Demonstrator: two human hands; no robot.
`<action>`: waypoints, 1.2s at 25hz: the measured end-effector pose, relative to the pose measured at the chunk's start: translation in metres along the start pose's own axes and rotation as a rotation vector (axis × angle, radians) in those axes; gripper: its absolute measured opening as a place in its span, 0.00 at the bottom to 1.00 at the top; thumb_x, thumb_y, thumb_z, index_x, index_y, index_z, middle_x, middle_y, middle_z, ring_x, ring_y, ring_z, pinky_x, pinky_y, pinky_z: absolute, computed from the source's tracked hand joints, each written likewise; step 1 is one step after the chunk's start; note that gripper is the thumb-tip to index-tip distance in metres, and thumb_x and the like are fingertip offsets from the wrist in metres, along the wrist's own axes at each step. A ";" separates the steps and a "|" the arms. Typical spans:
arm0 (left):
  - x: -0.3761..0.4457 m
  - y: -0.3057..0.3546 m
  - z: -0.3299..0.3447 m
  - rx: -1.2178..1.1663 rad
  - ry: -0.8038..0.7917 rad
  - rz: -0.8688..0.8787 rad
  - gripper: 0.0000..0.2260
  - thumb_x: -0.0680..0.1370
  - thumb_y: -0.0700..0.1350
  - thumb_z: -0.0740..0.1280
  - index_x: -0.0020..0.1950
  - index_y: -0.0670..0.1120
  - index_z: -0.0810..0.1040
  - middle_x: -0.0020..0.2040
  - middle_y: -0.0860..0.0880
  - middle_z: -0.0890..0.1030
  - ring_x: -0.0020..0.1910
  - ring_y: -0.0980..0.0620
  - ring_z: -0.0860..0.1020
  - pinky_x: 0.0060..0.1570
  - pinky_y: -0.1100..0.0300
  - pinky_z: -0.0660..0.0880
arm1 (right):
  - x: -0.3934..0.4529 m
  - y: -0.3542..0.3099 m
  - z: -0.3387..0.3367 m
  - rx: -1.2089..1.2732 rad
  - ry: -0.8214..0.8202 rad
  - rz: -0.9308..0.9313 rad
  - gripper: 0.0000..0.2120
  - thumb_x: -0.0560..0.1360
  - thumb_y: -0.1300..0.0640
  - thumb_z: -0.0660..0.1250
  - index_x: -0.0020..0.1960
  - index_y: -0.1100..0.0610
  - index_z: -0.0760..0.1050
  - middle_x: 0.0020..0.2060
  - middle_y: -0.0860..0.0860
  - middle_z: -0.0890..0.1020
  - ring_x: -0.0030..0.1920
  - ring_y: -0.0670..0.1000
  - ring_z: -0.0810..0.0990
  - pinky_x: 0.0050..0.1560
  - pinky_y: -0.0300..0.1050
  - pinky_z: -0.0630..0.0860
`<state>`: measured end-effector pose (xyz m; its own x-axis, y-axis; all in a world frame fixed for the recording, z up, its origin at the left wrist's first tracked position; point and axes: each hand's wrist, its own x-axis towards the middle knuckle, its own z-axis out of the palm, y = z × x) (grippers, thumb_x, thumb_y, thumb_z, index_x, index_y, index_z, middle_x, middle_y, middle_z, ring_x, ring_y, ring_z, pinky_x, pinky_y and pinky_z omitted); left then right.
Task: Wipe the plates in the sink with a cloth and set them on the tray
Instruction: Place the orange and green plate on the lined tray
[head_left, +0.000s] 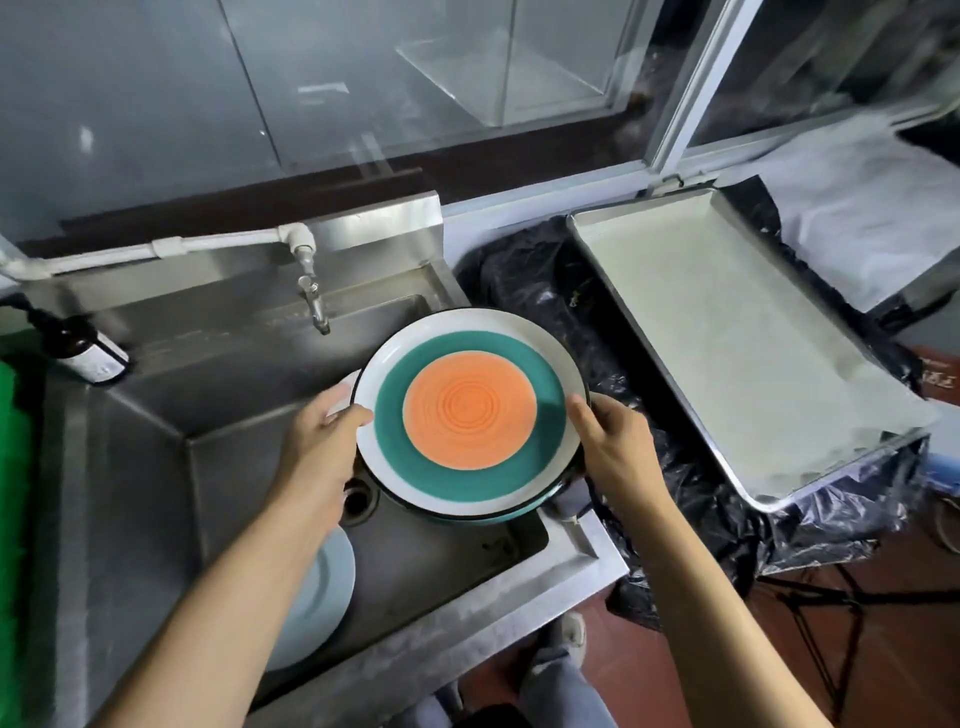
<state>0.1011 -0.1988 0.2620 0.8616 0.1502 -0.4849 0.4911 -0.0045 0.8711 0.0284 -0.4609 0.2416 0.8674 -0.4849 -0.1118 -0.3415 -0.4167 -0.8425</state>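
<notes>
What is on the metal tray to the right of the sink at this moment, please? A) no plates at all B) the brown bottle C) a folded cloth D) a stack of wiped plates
A: the tray shows only its pale bare surface, while the colourful plate is gripped over the sink by the left hand and right hand.

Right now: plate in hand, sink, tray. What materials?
Plate: looks like glazed ceramic, glossy painted orange and teal rings, dark rim. Sink: stainless steel, brushed grey sheen with reflections. Tray: dull metal, probably aluminium, raised rolled rim; matte pale inside.
</notes>
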 end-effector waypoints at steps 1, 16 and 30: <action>0.000 0.000 0.012 0.003 -0.034 -0.018 0.17 0.78 0.40 0.68 0.66 0.51 0.78 0.52 0.54 0.81 0.47 0.55 0.76 0.51 0.53 0.71 | 0.005 0.006 -0.010 0.020 0.008 0.013 0.21 0.83 0.50 0.65 0.36 0.62 0.69 0.28 0.49 0.67 0.28 0.45 0.62 0.28 0.39 0.59; -0.025 -0.012 0.258 0.054 -0.219 -0.224 0.12 0.74 0.42 0.72 0.57 0.50 0.81 0.61 0.46 0.81 0.63 0.42 0.78 0.57 0.39 0.78 | 0.106 0.147 -0.187 0.301 0.232 0.271 0.12 0.81 0.60 0.68 0.62 0.54 0.83 0.45 0.49 0.87 0.43 0.46 0.83 0.46 0.37 0.78; -0.026 -0.036 0.455 0.305 -0.396 -0.267 0.17 0.63 0.47 0.67 0.50 0.46 0.82 0.53 0.45 0.81 0.51 0.44 0.81 0.52 0.45 0.82 | 0.193 0.228 -0.297 0.204 0.428 0.509 0.18 0.85 0.56 0.59 0.44 0.68 0.76 0.33 0.63 0.74 0.39 0.57 0.69 0.39 0.51 0.71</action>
<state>0.1201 -0.6528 0.2078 0.6563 -0.1970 -0.7284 0.6626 -0.3114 0.6812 0.0106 -0.8778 0.1845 0.3840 -0.8598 -0.3366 -0.5567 0.0753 -0.8273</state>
